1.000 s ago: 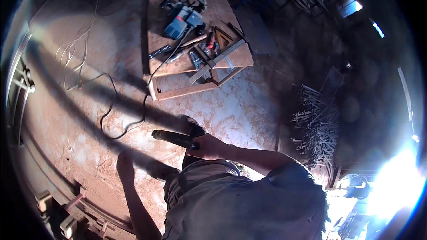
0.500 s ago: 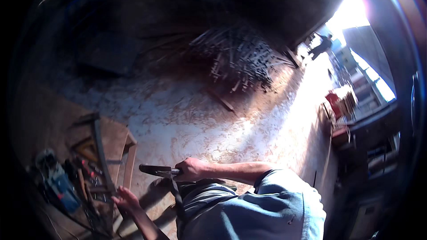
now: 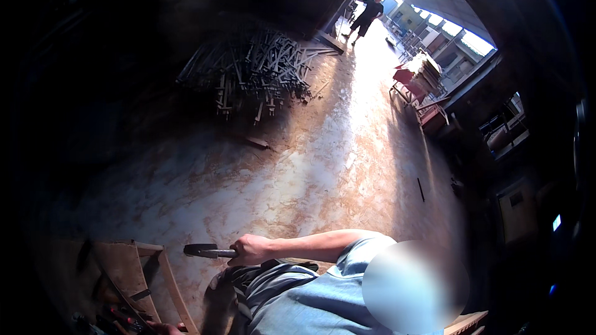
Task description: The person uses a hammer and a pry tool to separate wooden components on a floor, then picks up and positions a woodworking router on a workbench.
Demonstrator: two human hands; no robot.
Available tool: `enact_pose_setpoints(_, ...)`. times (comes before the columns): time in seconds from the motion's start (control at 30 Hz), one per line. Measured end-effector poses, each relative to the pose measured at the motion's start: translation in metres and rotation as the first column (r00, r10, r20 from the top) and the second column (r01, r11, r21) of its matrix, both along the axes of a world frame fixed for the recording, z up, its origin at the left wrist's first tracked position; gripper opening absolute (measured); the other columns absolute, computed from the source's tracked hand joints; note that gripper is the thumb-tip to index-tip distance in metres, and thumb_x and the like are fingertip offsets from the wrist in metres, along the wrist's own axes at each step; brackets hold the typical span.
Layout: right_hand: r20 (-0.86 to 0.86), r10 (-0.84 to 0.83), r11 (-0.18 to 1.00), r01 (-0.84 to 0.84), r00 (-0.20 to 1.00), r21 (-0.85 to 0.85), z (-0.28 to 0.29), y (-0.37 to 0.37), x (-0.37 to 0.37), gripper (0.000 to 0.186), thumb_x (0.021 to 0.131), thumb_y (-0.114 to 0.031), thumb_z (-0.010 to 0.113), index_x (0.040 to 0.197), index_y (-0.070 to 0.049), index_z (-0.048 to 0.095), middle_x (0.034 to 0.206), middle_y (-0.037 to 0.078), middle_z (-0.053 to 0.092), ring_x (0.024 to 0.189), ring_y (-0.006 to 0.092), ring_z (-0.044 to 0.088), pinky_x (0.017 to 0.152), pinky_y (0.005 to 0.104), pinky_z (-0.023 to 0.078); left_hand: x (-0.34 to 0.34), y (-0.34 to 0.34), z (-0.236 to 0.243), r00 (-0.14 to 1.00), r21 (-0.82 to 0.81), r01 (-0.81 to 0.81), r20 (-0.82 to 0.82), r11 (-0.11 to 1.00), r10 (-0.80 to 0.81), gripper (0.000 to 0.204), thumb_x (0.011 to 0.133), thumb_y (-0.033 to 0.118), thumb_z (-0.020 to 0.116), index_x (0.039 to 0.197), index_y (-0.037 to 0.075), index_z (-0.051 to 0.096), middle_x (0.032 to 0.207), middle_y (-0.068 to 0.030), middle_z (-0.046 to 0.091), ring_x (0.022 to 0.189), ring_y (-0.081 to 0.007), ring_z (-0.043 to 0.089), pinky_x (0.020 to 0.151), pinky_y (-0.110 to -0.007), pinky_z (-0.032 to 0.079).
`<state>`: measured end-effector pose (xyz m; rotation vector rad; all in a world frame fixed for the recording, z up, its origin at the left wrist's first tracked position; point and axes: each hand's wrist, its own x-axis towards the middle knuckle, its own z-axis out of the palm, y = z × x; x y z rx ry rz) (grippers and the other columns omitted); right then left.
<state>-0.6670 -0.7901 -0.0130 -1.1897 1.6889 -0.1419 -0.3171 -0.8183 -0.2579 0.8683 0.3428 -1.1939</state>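
Observation:
My right hand [image 3: 251,249] is closed around the handle of a dark hand tool [image 3: 200,250] with a long rounded head, which points to the left. Its exact kind is hard to make out. My right arm reaches across in front of my body, and the tool is held up in the air above the floor. At the lower edge, my left hand [image 3: 166,328] shows only in part, beside a wooden frame [image 3: 172,285] with slanting bars. Shadow and the picture's edge hide its fingers. Close to it lie several tools [image 3: 124,319] with red and dark parts, dimly lit.
A heap of metal bars [image 3: 261,71] lies ahead on the stained floor [image 3: 298,180], with a short wooden piece [image 3: 256,142] nearer. A person [image 3: 366,17] in dark clothes stands by the bright doorway. Stacked goods on a red stand [image 3: 419,80] line the right side.
My view has swung to the right and up, so the heap and doorway sit further left. My left hand, fingers visible before, has sunk to the lower edge. The right hand keeps the tool.

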Motion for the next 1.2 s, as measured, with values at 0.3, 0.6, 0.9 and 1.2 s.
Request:
enact_pose_setpoints(0.3, -0.012, 0.010, 0.998, -0.010, 1.000, -0.061, -0.006, 0.004, -0.013, 0.039, 0.077, -0.040, 0.065, 0.089, -0.003, 0.066, 0.078, 0.020, 0.064, 0.076, 0.0373, 0.063, 0.068, 0.0455, 0.049, -0.081, 0.002, 0.042, 0.948, -0.038, 0.311, 0.085, 0.950, -0.307, 0.051, 0.087, 0.016, 0.052, 0.135, -0.001, 0.044, 0.127, -0.0230, 0.054, 0.119, -0.0368, 0.052, 0.106, -0.048, 0.041)
enact_pose_setpoints(0.6, 0.067, -0.035, 0.989, 0.044, 0.997, -0.142, -0.005, 0.017, -0.027, 0.039, 0.082, -0.042, 0.064, 0.092, -0.004, 0.065, 0.071, 0.018, 0.062, 0.068, 0.0341, 0.062, 0.065, 0.0436, 0.049, -0.076, -0.016, 0.080, 0.902, -0.130, 0.394, 0.242, 0.910, -0.356, 0.052, 0.086, 0.011, 0.052, 0.136, 0.000, 0.043, 0.121, -0.0234, 0.057, 0.115, -0.0360, 0.054, 0.109, -0.049, 0.037)
enact_pose_setpoints(0.9, 0.121, 0.388, 0.913, -0.364, 0.914, -0.186, 0.077, 0.019, 0.036, 0.043, 0.083, -0.040, 0.068, 0.094, 0.001, 0.066, 0.075, 0.021, 0.064, 0.069, 0.0284, 0.064, 0.063, 0.0415, 0.049, 0.134, 0.171, 0.183, 0.873, -0.387, 0.054, 0.466, 0.920, 0.145, 0.051, 0.084, 0.002, 0.050, 0.135, 0.001, 0.043, 0.111, -0.0229, 0.062, 0.105, -0.0312, 0.058, 0.111, -0.051, 0.034)
enact_pose_setpoints(1.2, 0.251, 0.640, 0.764, -0.637, 0.726, -0.108, 0.043, 0.140, 0.164, 0.012, 0.077, -0.005, 0.064, 0.070, 0.001, 0.058, 0.054, 0.005, 0.055, 0.047, 0.0139, 0.054, 0.047, 0.0299, 0.046, -0.001, 0.454, 0.235, 0.648, 0.065, -0.598, 0.626, 0.799, 0.434, 0.021, 0.091, 0.010, 0.060, 0.109, 0.000, 0.064, 0.094, -0.0099, 0.068, 0.085, -0.0176, 0.064, 0.073, -0.032, 0.051)
